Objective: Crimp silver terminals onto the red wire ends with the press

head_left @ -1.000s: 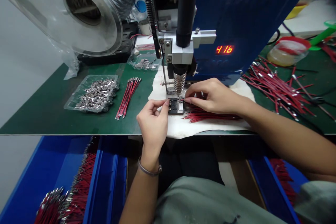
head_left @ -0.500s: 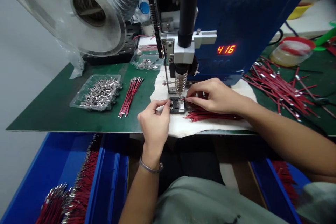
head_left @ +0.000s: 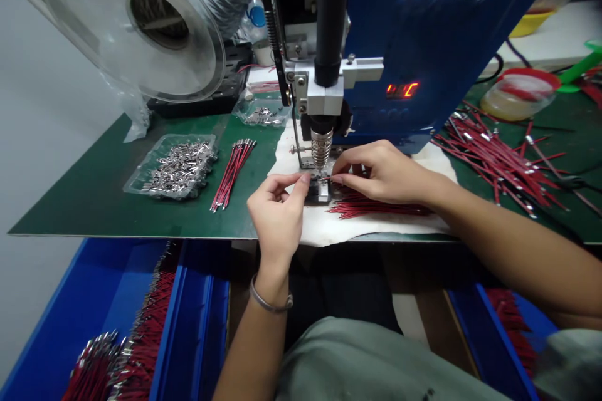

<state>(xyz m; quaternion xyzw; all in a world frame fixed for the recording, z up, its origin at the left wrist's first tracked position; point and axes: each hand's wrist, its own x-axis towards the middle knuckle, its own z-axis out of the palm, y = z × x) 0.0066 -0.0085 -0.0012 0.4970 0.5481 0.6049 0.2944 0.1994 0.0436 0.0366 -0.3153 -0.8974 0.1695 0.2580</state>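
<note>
Hands (head_left: 278, 213) crowd the fixture (head_left: 322, 193) near the table's front edge (head_left: 141, 235)

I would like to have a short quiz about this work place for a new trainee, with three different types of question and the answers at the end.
1. Multiple choice: on which arm is the bracelet? A) right B) left C) neither

2. True or false: the left hand and the right hand are on opposite sides of the black block.

3. Fill in the gap: seen from the person's place, the near tray of metal parts stands to the ____ of the small bundle of red wires.

Key: 1. B; 2. true; 3. left.
</note>
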